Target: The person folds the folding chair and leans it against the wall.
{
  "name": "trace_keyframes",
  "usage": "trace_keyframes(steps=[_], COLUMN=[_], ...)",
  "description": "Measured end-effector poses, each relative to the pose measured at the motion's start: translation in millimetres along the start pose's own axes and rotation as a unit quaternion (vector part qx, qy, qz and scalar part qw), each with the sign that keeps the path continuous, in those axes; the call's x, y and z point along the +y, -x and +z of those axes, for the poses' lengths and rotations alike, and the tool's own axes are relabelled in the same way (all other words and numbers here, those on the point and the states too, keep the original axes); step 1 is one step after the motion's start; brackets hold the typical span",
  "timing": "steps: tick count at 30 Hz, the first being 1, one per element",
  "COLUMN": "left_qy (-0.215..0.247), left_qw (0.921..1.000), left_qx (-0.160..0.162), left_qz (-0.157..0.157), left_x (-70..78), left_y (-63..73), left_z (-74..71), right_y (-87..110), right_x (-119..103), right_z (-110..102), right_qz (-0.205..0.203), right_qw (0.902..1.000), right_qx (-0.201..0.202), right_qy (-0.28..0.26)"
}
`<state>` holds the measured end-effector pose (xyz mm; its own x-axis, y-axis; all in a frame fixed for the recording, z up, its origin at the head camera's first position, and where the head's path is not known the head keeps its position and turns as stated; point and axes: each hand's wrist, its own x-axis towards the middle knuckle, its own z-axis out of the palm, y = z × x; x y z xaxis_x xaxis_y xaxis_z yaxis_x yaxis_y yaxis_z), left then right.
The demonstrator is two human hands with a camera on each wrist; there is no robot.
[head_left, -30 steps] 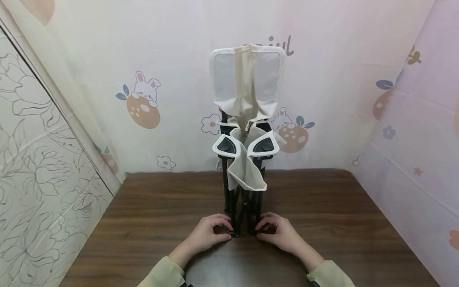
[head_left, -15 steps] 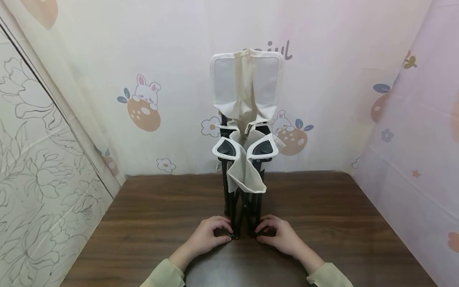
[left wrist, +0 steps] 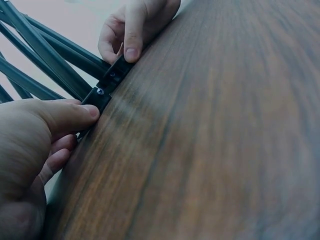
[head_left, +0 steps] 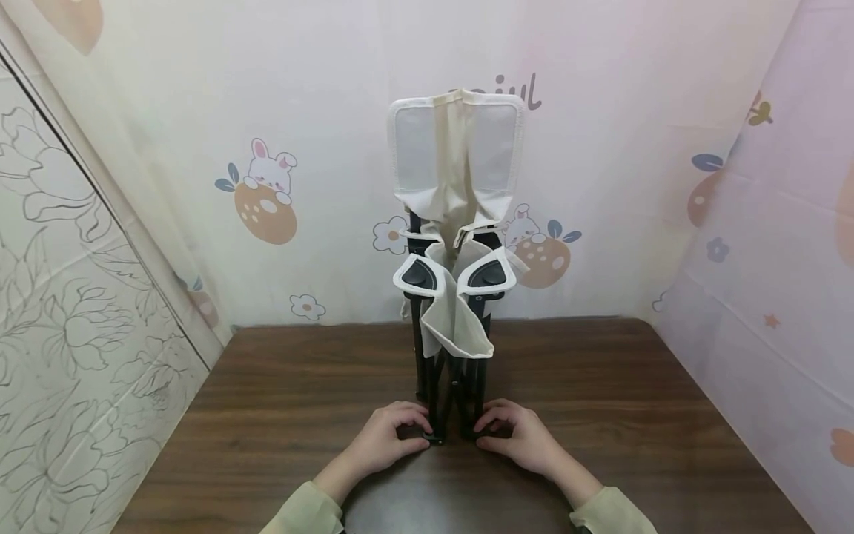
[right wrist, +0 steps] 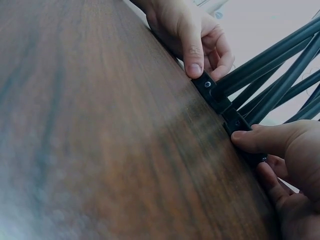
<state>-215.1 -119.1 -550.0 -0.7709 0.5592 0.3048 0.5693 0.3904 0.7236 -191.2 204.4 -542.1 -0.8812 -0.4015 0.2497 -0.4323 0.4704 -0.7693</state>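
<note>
A folded camping chair [head_left: 457, 326] stands upright on the table, its cream fabric with white trim bunched over black legs. At the front left foot, my left hand [head_left: 383, 439] pinches the black plastic piece between thumb and fingers. My right hand [head_left: 519, 439] pinches the front right foot the same way. In the left wrist view, the left thumb lies on the left foot [left wrist: 99, 96], whose screw shows. The right foot [right wrist: 235, 120] sits under the right thumb in the right wrist view. Both feet are close together. Fingertips behind the feet are partly hidden.
The dark wood-grain table [head_left: 300, 386] extends to both sides of the chair. Behind it hangs a pale curtain [head_left: 333, 148] printed with rabbits and fruit. A panel with line-drawn flowers [head_left: 80, 319] stands at the left.
The camera view has shifted slightly. Both hands stay at the chair's feet, and the chair stays folded in the same place.
</note>
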Motion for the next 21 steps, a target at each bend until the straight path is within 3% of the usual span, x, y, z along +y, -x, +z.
trace_keyframes(steps=[12, 21], left_qy=[0.005, 0.001], left_qw=[0.9999, 1.0000], left_qx=[-0.008, -0.005], left_qz=[-0.013, -0.003], left_x=[0.9, -2.8], left_y=[-0.1, -2.0], left_z=[-2.1, 0.0], right_y=[-2.0, -2.7], right_x=[1.8, 3.6], right_z=[0.7, 1.0], right_qz=[0.007, 0.002], right_qw=[1.0000, 1.0000], right_qx=[0.002, 0.007], right_qy=[-0.007, -0.003])
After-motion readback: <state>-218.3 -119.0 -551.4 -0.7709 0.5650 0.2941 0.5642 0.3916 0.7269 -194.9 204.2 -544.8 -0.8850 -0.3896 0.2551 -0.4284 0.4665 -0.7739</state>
